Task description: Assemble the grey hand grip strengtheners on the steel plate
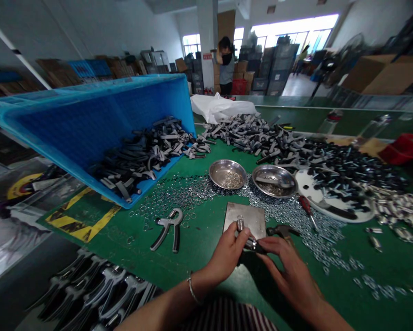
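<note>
Between the two hands we see a small dark grip piece point(253, 244), a shiny coil spring point(240, 224) standing at its far end. The left hand point(227, 253) pinches it with curled fingers, and the right hand point(292, 276) closes over its other end. Just beyond the hands we find a steel plate point(253, 215) on the table point(206, 239), with a hammer point(283, 231) beside it. Farther left lies a finished hand gripper point(168, 228).

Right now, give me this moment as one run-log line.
left hand: pinches coil spring | right hand: grips black handle part | at: steel plate | near: hammer, assembled hand gripper
</note>
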Demonstrator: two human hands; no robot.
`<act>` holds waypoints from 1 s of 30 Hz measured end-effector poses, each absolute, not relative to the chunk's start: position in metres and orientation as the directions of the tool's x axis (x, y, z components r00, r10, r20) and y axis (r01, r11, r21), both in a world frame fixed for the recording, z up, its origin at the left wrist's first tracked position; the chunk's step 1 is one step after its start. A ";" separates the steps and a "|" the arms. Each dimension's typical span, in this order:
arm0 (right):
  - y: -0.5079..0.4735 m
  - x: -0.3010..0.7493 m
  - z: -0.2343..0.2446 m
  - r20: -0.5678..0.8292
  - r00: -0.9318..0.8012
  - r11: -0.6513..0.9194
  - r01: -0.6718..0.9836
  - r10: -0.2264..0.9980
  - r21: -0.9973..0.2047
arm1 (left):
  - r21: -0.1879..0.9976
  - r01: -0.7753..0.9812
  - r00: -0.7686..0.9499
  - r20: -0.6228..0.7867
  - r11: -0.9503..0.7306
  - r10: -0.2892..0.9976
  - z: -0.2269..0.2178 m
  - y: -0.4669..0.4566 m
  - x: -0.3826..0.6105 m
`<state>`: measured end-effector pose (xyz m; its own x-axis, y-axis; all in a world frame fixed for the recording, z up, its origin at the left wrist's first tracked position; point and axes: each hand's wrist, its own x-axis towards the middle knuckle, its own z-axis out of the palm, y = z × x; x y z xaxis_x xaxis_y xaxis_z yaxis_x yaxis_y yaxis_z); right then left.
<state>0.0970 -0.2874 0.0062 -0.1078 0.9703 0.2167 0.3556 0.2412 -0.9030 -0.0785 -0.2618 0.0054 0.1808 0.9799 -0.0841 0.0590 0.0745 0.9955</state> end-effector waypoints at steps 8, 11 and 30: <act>-0.287 0.077 0.004 -0.298 -0.309 -0.324 -0.038 0.903 -0.945 | 0.924 0.337 0.202 0.118 -0.182 0.972 0.003 -0.260 -0.087; -0.292 0.076 0.002 -0.316 -0.379 -0.363 -0.058 0.870 -0.930 | 0.926 0.271 0.327 0.169 -0.264 0.930 0.009 -0.255 -0.097; -0.279 0.069 -0.015 -0.131 -0.426 -0.003 0.289 0.895 -0.957 | 0.953 0.273 0.223 0.071 -0.132 0.972 0.006 -0.259 -0.101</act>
